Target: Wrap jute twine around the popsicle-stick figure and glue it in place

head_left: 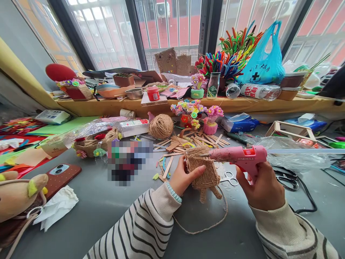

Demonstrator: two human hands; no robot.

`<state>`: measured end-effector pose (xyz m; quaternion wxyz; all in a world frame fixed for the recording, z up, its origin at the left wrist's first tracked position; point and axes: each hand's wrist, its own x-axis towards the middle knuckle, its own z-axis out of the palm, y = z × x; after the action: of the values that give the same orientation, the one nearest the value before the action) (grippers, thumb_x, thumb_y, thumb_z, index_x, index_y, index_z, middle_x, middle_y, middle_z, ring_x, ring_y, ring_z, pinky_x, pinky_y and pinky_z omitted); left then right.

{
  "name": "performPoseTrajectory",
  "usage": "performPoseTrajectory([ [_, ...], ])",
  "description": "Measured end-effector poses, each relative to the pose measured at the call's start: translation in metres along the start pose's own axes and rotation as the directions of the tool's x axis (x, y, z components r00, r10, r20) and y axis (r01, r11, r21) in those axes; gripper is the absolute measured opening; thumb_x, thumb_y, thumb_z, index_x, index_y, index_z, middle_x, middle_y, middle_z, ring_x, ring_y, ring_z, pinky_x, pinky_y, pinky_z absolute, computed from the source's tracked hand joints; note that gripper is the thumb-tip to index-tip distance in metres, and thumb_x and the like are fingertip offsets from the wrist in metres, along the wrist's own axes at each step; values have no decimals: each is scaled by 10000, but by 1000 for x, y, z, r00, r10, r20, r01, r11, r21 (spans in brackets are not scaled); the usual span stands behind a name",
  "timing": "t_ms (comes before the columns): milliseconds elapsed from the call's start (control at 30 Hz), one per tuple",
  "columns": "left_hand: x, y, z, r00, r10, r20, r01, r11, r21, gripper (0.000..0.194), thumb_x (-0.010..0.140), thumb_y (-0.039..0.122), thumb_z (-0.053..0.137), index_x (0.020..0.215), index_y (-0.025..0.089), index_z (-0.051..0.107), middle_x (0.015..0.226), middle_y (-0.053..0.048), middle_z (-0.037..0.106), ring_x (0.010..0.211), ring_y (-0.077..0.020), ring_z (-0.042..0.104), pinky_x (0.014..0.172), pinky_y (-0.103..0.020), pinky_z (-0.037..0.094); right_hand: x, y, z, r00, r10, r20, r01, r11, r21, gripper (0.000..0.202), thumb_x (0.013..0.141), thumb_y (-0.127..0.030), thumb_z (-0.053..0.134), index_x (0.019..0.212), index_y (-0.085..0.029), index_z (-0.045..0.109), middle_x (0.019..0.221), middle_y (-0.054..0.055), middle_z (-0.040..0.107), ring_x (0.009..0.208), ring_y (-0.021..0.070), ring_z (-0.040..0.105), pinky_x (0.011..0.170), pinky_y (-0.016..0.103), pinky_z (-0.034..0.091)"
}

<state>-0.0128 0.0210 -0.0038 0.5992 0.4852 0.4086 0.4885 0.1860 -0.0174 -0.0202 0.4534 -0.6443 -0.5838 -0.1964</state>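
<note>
Counter [121, 223], gray, below a barred window. Person in striped sleeves, both hands occupied.

Left hand [183, 178]: grasping a twine-wrapped piece [203, 174] by its left side, thumb across the front. Piece is boxy, with two short twine-covered legs at the bottom; held in front of the person, near the middle of the view. A loose twine strand [203, 232] curves below it over the counter.

Right hand [265, 190]: wrapped around the grip of a pink glue gun [249, 157], marked ANDELI. Barrel points left, nozzle at the upper part of the piece; contact cannot be made out. A long translucent glue stick [299, 152] runs out of the gun's back.

Close by: small metal scissors [229, 178] between piece and right hand; black-handled scissors [288, 180] right of that hand. Beyond the piece, scattered wooden sticks [168, 167], a twine ball [161, 126] and a pink pot of knitted-looking flowers [210, 128].

Far left: brown-cased phone [63, 174], crumpled tissue [60, 205] just beside it. On the sill [115, 106]: glass bottle [212, 88], blue plastic bag [265, 61], bright bundled fuzzy stems [223, 66].
</note>
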Motion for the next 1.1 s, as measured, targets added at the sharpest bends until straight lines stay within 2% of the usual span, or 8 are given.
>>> performPoseTrajectory([
  [200,0,0,-1,1000,18,-3,-18,1000,21,742,553,514,843,1120,186,495,1243,-171,626,1194,-338,576,1054,-477,400,1,0,-1,1000,28,-2,-28,1000,0,417,881,-573,436,988,-179,523,745,67,617,565,210,591,479,301,405],
  [367,1,0,0,1000,14,-23,-14,1000,20,743,530,523,849,1099,183,512,1210,-160,644,1167,-343,592,1049,-489,408,1,0,-1,1000,14,-14,-14,1000,-12,431,890,-573,413,985,-169,533,739,73,617,597,230,611,488,307,408],
  [733,1,0,1,998,0,-56,0,1000,-9,783,475,548,861,1072,175,519,1173,-160,656,1155,-348,598,1002,-464,448,2,-1,-3,999,43,9,-43,998,-38,389,880,-512,453,1006,-156,542,718,48,598,505,174,523,443,273,306],
  [1100,2,1,1,998,-4,-60,3,1000,-16,738,479,530,863,1034,191,514,1160,-150,659,1135,-338,602,985,-460,457,2,1,-3,1000,10,-5,-10,1000,-27,413,894,-510,456,1031,-133,554,747,71,624,576,221,608,492,297,399],
])
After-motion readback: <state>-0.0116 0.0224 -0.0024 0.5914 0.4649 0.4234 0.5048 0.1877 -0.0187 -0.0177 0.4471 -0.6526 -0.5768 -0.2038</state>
